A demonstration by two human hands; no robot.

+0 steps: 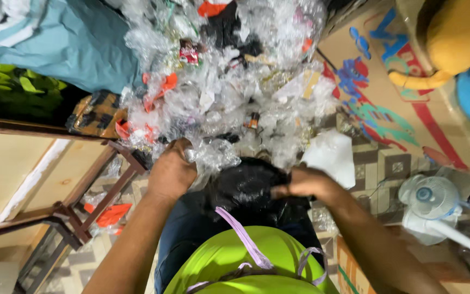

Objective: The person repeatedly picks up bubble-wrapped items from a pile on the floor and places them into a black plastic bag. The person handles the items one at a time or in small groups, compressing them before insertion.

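Note:
A big heap of crumpled clear plastic wrappers [229, 81], with red, orange and black scraps mixed in, fills the floor ahead of me. A black plastic bag [248, 188] sits open on my lap just below the heap. My left hand [171, 173] is closed on a bunch of clear wrappers [210, 155] at the heap's near edge, beside the bag's mouth. My right hand [307, 184] grips the black bag's right rim. A lime-green garment with a lilac strap [243, 237] covers my chest at the bottom.
A wooden bench frame [82, 207] stands at the left, with orange scraps [110, 213] under it. Teal cloth [77, 43] lies at the upper left. A printed cardboard sheet [403, 92] and a yellow and blue soft toy [458, 38] are at the right; a small white fan [431, 204] lower right.

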